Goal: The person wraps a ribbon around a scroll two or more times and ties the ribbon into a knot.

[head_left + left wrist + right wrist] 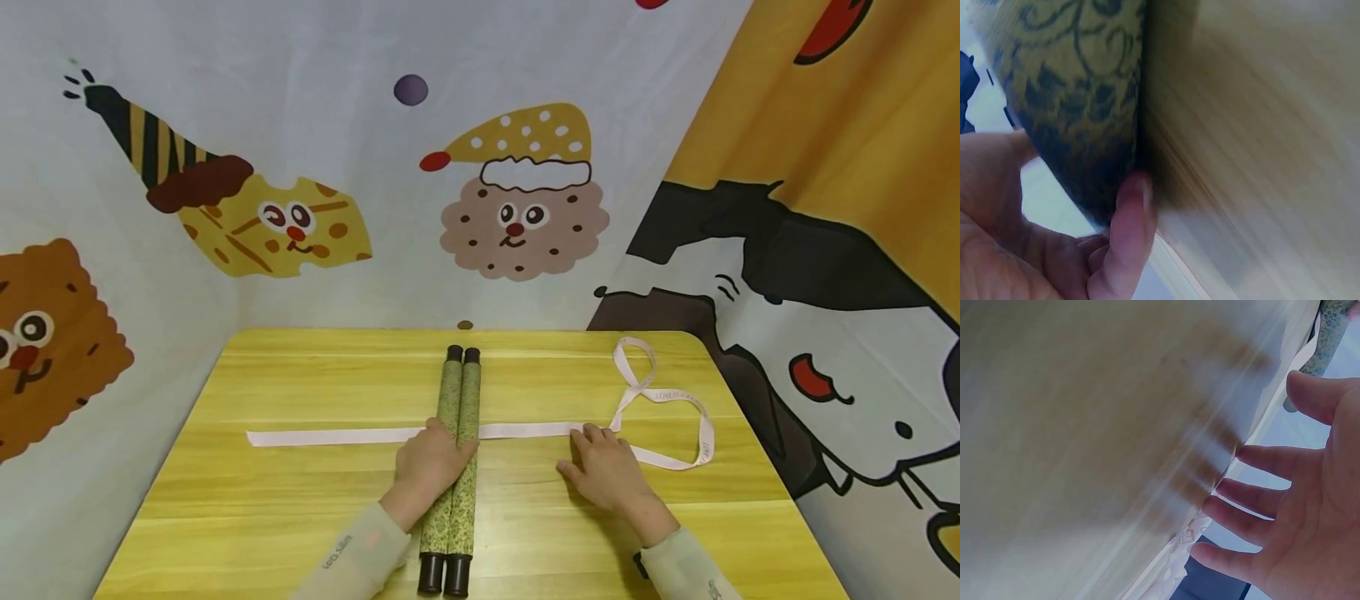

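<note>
Two slim rolled scrolls in green patterned cloth, with dark end knobs, lie side by side in the head view. My left hand grips them around the middle; in the left wrist view its thumb and fingers lie either side of the patterned cloth. A pale pink ribbon runs crosswise beneath the scrolls and ends in loose loops at the right. With spread, fairly straight fingers, my right hand rests its fingertips on the ribbon, as the right wrist view shows the hand from the palm side.
The yellow wood-grain table carries the scrolls and ribbon. Behind it hangs a pale cloth printed with cartoon figures, and more printed cloth borders the right side.
</note>
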`<state>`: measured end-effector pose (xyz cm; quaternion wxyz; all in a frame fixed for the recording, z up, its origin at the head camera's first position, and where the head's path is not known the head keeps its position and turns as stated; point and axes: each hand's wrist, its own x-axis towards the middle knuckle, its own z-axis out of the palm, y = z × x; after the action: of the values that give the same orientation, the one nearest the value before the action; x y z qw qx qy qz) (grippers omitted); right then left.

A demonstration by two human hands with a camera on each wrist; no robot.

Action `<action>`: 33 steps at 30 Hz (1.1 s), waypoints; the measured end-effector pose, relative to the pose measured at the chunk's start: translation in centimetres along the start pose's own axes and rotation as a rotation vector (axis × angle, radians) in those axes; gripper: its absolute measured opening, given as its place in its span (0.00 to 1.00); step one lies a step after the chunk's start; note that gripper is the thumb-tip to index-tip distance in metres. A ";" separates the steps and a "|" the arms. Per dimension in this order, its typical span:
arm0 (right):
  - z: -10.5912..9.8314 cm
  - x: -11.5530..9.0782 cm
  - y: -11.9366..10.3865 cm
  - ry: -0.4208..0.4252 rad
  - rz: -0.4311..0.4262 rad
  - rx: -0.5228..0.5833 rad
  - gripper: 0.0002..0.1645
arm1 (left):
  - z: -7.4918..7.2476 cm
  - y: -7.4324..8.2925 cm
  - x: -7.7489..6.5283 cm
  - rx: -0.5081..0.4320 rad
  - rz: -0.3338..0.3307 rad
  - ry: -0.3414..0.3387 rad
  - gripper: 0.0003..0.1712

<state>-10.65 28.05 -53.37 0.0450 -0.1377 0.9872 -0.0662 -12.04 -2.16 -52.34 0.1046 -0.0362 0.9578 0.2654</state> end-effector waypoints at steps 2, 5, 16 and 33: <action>0.0 0.0 0.1 0.000 -0.003 -0.004 0.38 | -0.4 -0.5 0.3 0.025 0.022 0.023 0.30; 0.1 0.0 0.1 0.002 -0.003 -0.003 0.39 | -1.0 -1.5 0.8 0.051 0.056 0.060 0.13; 0.3 0.1 0.2 0.003 0.005 0.007 0.40 | -2.1 -4.0 2.3 0.105 0.092 0.090 0.16; 0.5 0.0 0.2 0.015 0.007 0.014 0.40 | -2.5 -5.5 4.0 0.023 0.176 -0.080 0.13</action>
<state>-10.70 28.21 -53.87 0.0387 -0.1335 0.9875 -0.0743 -15.74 -8.25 -53.88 0.1195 0.0602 0.9553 0.2638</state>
